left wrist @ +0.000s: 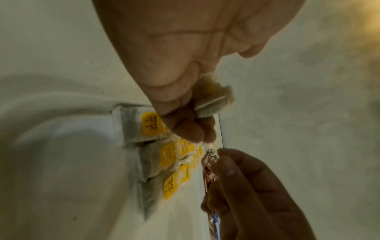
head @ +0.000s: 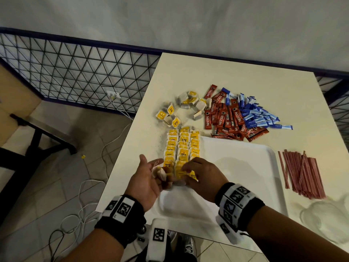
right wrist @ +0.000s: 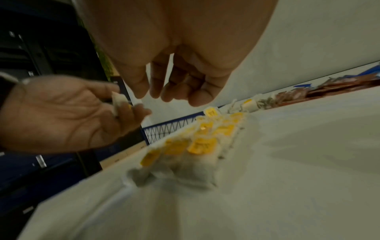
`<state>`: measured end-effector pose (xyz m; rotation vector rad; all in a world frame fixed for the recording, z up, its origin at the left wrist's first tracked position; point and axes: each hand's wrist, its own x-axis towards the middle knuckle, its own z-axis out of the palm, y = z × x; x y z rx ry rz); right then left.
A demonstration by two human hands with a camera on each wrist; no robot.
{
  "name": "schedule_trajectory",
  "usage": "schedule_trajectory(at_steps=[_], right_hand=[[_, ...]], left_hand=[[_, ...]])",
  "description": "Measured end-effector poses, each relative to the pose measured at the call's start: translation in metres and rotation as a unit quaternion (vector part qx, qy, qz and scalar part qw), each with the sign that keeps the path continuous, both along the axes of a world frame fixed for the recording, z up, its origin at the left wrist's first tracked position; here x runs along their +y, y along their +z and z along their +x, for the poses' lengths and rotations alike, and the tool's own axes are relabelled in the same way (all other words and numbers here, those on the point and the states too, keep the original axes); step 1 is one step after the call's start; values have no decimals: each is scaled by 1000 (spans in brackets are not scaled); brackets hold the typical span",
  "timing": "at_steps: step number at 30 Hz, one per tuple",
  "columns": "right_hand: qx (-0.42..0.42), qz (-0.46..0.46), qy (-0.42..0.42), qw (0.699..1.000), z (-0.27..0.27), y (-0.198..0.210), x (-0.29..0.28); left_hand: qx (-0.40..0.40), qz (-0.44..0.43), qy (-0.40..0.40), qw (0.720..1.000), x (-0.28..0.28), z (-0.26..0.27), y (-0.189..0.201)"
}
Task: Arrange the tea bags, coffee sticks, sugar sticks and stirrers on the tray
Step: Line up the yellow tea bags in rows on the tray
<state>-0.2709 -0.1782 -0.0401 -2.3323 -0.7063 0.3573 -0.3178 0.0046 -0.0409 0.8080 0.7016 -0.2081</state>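
Observation:
Tea bags [head: 182, 146] with yellow tags lie in three rows along the left side of the white tray [head: 245, 167]. My left hand [head: 162, 176] is palm up beside the rows' near end and grips a few tea bags [left wrist: 211, 97] in its curled fingers. My right hand [head: 186, 172] hovers palm down over the nearest bags with loose fingers [right wrist: 197, 95] and nothing in them. Beyond the tray lie loose tea bags [head: 181, 106], red coffee sticks [head: 226, 118] and blue sugar sticks [head: 258, 114]. Red stirrers [head: 302, 173] lie to the right of the tray.
The tray sits at the near edge of a white table [head: 245, 76]. A crumpled clear plastic bag [head: 324, 220] lies at the near right corner. Left of the table are floor cables [head: 88, 186] and a dark wire fence [head: 75, 72].

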Motion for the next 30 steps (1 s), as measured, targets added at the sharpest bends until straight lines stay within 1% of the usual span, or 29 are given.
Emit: schedule_trajectory(at_steps=[2, 4, 7, 11, 14, 16, 17, 18, 20, 22, 23, 25, 26, 28, 29, 30], right_hand=[[-3, 34, 12, 999, 1, 11, 9], [-8, 46, 20, 999, -1, 20, 17], [-4, 29, 19, 999, -3, 24, 24], [12, -17, -28, 999, -2, 24, 25], [15, -8, -27, 999, -2, 22, 21], [49, 16, -64, 997, 1, 22, 17], [74, 25, -81, 994, 2, 21, 15], [102, 40, -90, 990, 3, 21, 14], [142, 55, -88, 984, 5, 20, 11], [140, 46, -72, 986, 4, 19, 8], [134, 39, -70, 988, 3, 18, 7], [123, 41, -83, 988, 4, 17, 6], [118, 44, -92, 988, 5, 16, 6], [107, 47, -105, 988, 5, 17, 6], [103, 44, -110, 988, 5, 17, 6], [96, 39, -117, 988, 5, 17, 6]], left_hand=[[-5, -78, -21, 997, 0, -1, 4], [-16, -113, -35, 993, -3, -2, 6], [-29, -102, -50, 993, -11, -1, 13], [-41, -50, -88, 994, -19, 3, 24], [-44, -24, -79, 996, -20, 4, 26], [-59, 26, -75, 995, -18, 2, 22], [-65, 80, -88, 991, -18, 1, 20], [-76, 144, -113, 980, -17, -1, 18], [-107, 262, -162, 945, -16, -3, 13], [-138, 353, -192, 905, -14, -4, 11], [-146, 383, -207, 889, -13, -4, 12], [-151, 417, -234, 865, -9, -3, 12], [-149, 426, -245, 858, -8, -2, 11], [-142, 426, -256, 856, -7, 0, 8], [-139, 430, -250, 857, -7, 1, 6], [-133, 456, -232, 849, -7, 1, 5]])
